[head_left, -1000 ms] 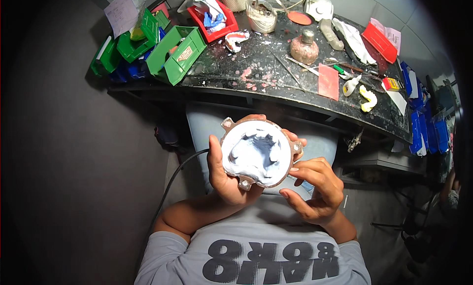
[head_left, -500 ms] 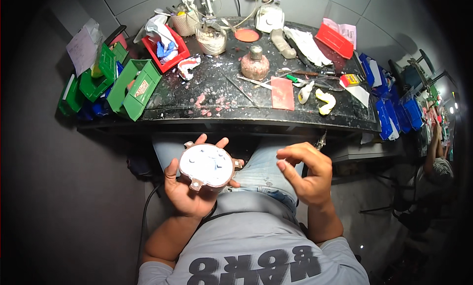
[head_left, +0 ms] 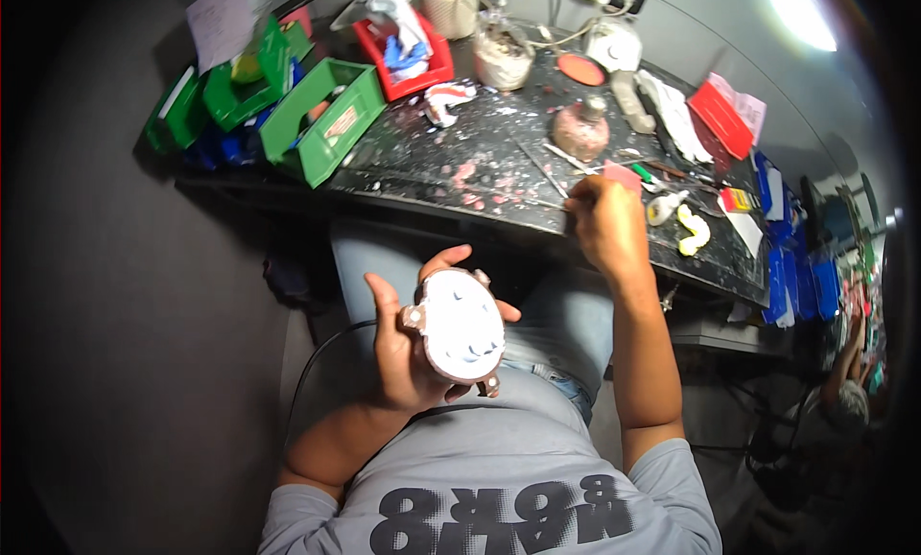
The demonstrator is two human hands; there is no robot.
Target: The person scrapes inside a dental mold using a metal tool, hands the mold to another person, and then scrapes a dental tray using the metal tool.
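Observation:
My left hand (head_left: 398,349) is closed around the rim of a round dental flask half (head_left: 463,330), holding it over my lap. The flask has brownish metal lugs, and its white plaster filling has small bumps and marks; the face is tilted up. Stretched out to the front of the bench, my right hand (head_left: 609,224) has its fingers bent together. Its fingertips meet the near end of a thin metal tool (head_left: 542,169); what lies between them is hidden. Partly behind that hand is a pink wax sheet (head_left: 624,176).
The black bench (head_left: 403,186) is spotted with pink and white residue. Green bins (head_left: 326,123) and a red bin (head_left: 432,75) stand left. A pink-stained spirit burner (head_left: 582,133), a small white bottle (head_left: 662,208) and a yellow curved piece (head_left: 693,231) lie farther right.
My right hand has moved forward from above my lap to the bench. The flask half has turned and tilted in my left hand. The view has swung, shifting the bench rightward.

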